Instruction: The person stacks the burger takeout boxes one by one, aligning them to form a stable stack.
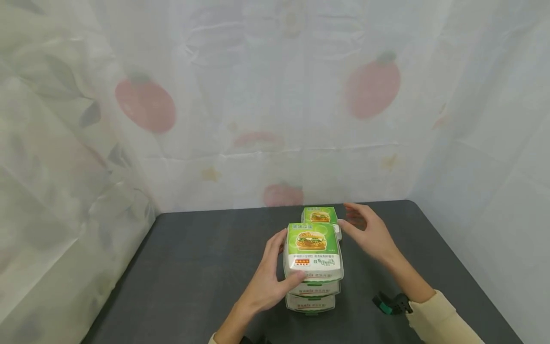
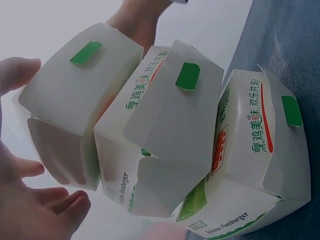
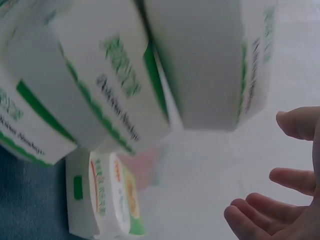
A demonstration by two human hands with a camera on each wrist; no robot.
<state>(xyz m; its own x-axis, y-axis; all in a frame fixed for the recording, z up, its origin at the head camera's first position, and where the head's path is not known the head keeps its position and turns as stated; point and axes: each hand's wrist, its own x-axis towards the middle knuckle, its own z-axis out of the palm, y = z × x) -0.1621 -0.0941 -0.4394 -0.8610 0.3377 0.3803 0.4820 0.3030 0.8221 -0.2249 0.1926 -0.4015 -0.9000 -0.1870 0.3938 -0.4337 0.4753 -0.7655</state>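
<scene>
Three white-and-green hamburger boxes stand stacked on the dark table. The top box [image 1: 312,243] shows a burger picture on its lid; below it are the middle box [image 2: 167,115] and the bottom box [image 2: 260,145]. My left hand [image 1: 268,277] is at the left side of the top box, thumb by its front corner, fingers spread and loosely bent in the left wrist view. To the right of the stack, my right hand [image 1: 369,231] is held apart from the top box with fingers spread. Behind the stack is another hamburger box [image 3: 107,195], partly hidden in the head view.
The dark table [image 1: 193,267] reaches back to a pale curtain [image 1: 258,95] printed with strawberries. More curtain [image 1: 51,191] hangs along the left, and a white sheet [image 1: 490,167] bounds the right. A black strap [image 1: 392,304] sits on my right wrist.
</scene>
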